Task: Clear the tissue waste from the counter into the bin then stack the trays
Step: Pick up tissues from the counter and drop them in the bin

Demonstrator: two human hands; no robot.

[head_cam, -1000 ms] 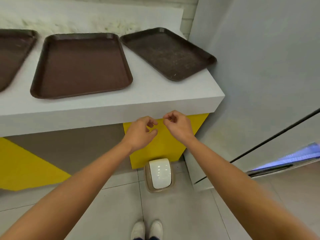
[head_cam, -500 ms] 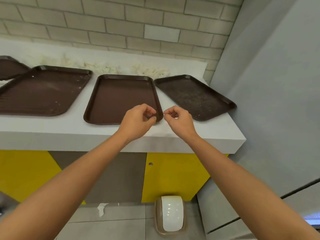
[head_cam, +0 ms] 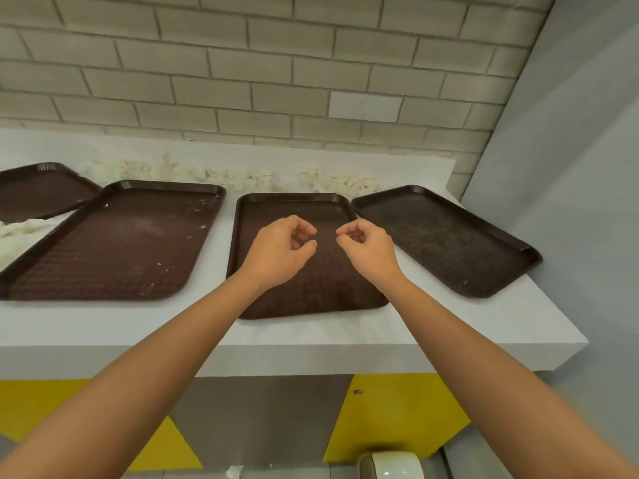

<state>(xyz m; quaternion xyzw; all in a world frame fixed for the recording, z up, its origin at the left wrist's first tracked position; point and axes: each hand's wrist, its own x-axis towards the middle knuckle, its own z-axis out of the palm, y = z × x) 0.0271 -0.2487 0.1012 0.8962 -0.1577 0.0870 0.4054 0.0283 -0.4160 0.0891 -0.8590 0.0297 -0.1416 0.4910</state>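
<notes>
Several dark brown trays lie on the white counter (head_cam: 311,335): a middle tray (head_cam: 321,292), a right tray (head_cam: 446,238), a large left tray (head_cam: 114,243) with small tissue crumbs on it, and a far-left tray (head_cam: 38,190). Shredded white tissue (head_cam: 238,178) is strewn along the counter's back edge, with more tissue at the far left (head_cam: 14,233). My left hand (head_cam: 281,248) and my right hand (head_cam: 366,248) hover over the middle tray, fingers loosely curled, holding nothing. The bin (head_cam: 392,464) with a white lid stands on the floor below.
A brick wall runs behind the counter and a grey panel (head_cam: 570,202) closes off the right side. Yellow and grey cabinet fronts sit under the counter. A scrap of tissue (head_cam: 235,471) lies on the floor left of the bin.
My view has tilted up from the bin and floor to the counter. Both hands have risen from below the counter edge to above the middle tray, staying loosely curled and empty.
</notes>
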